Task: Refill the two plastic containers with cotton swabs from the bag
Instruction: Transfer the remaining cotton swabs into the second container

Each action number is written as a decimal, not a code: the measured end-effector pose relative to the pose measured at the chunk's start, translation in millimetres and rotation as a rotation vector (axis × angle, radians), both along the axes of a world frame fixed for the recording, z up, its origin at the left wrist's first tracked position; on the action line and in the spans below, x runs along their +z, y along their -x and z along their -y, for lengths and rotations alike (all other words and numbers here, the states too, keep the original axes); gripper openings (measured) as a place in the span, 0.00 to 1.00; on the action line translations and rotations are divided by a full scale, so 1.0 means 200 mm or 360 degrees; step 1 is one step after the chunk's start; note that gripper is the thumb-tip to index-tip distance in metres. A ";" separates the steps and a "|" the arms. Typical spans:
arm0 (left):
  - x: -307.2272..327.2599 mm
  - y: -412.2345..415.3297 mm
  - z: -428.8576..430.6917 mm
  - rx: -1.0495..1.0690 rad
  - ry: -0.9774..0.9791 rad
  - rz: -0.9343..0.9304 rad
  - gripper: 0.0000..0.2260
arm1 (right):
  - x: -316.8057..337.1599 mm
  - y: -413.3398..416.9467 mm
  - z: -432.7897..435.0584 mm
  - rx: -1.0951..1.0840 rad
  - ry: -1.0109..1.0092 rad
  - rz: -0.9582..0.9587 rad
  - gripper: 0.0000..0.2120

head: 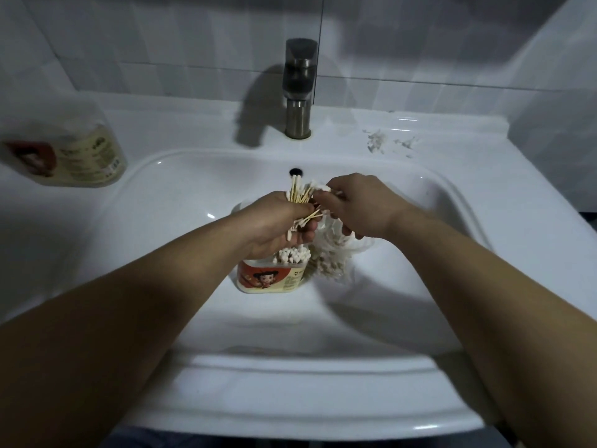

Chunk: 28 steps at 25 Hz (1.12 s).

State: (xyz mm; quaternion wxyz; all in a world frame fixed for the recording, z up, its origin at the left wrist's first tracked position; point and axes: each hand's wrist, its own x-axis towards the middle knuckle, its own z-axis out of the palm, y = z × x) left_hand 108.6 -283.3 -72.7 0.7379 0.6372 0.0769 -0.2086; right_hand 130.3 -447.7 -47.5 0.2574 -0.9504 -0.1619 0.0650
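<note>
Above the container, left hand clutches splayed cotton swabs, right hand pinches a few — strays could drop into the sink.

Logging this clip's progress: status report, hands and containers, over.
Left hand grips cotton swabs; right hand pinches their tips, bag hanging beneath. Near container looks full; second container lies far left. Nothing blocking.

Container labels blurred, no legible text
</note>
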 end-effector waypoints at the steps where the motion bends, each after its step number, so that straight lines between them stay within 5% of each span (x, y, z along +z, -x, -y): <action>1: 0.00 0.00 0.00 -0.0017 0.0016 -0.0018 0.07 | 0.00 0.00 0.00 0.0005 0.0051 0.0023 0.19; 15: 0.06 0.01 -0.08 -0.0503 0.0057 -0.0259 0.06 | -0.01 0.00 -0.03 0.0045 -0.0051 0.0269 0.22; 22: 0.06 0.01 -0.06 -0.0257 -0.0096 -0.0176 0.11 | 0.01 -0.02 0.01 -0.0386 -0.0795 -0.0258 0.24; 28: 0.06 0.03 -0.03 -0.0016 -0.0123 0.0146 0.15 | 0.00 0.01 -0.03 -0.0268 -0.1007 -0.0653 0.23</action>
